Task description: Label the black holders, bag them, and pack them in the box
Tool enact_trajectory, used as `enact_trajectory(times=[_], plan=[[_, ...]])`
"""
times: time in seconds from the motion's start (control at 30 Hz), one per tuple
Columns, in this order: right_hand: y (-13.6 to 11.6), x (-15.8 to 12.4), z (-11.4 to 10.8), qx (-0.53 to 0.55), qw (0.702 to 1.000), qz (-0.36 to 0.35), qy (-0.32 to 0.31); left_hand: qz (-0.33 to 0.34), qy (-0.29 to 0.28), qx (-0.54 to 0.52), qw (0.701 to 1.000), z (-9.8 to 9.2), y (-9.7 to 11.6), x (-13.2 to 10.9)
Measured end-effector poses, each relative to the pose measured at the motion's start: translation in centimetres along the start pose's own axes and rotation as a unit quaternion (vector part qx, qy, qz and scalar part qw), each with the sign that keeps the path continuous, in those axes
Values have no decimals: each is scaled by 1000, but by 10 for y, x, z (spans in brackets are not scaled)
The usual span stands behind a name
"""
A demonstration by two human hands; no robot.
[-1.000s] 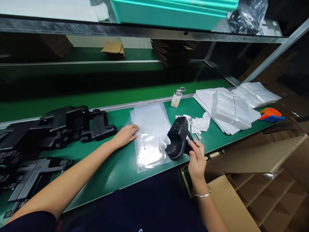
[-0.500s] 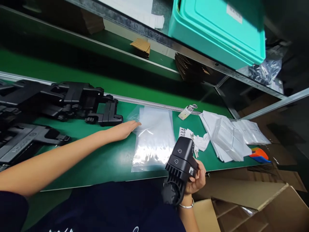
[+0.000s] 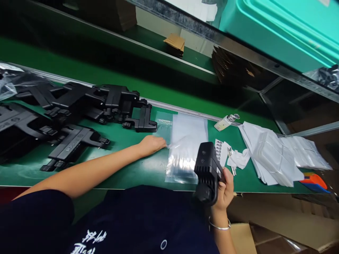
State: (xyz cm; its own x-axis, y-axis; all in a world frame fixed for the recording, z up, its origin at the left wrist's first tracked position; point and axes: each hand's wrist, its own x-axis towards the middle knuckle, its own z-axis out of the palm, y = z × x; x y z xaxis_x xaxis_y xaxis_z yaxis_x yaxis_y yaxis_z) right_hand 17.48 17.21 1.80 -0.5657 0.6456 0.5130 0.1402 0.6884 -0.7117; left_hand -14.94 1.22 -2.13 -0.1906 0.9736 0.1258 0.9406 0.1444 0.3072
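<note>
From here, the right hand (image 3: 225,188) is wrapped around a black device (image 3: 207,165), held between four and five o'clock of the clear bags (image 3: 185,158) on the bench (image 3: 139,173); the left hand (image 3: 152,145), at nine o'clock, seems to pinch one bag's edge. I'd grip the device firmly, its rounded end off the plastic, and lift gently so just one layer rises

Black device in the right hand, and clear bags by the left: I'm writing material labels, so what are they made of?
Black device: probably matte plastic, from its dull, even surface, though the ribs could be metal. Clear bags: likely thin, glossy plastic film, being see-through, wrinkled and bright with glare.
</note>
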Motion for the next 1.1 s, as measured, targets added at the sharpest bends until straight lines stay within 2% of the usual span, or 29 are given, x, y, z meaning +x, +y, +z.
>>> enact_trajectory(times=[0.07,0.13,0.23,0.3,0.37,0.47,0.6,0.73,0.9,1.03,1.1], plan=[[-8,7,7,-9,998,-58,-19,-45,-1,-56,997,-3,8,8],[-19,12,18,5,991,-72,-112,-81,-14,-126,989,-4,17,15],[-33,16,40,46,975,-27,-214,-72,-42,-183,980,-1,25,22],[-37,18,53,73,968,18,-238,-44,-60,-209,975,2,27,22],[-35,20,61,95,966,52,-234,-7,-78,-240,968,0,27,18],[-22,21,57,98,971,73,-204,21,-114,-306,945,-12,22,11],[-3,19,34,56,980,75,-176,-38,-166,-349,922,-25,19,12],[-10,14,24,93,976,77,-180,-96,-126,-292,943,-14,37,20],[-25,11,42,182,950,114,-228,-116,-73,-240,961,4,67,20],[-4,11,45,147,960,144,-192,-137,-48,-221,964,-5,73,8],[7,11,42,93,969,136,-182,-94,-35,-222,970,-13,72,3]])
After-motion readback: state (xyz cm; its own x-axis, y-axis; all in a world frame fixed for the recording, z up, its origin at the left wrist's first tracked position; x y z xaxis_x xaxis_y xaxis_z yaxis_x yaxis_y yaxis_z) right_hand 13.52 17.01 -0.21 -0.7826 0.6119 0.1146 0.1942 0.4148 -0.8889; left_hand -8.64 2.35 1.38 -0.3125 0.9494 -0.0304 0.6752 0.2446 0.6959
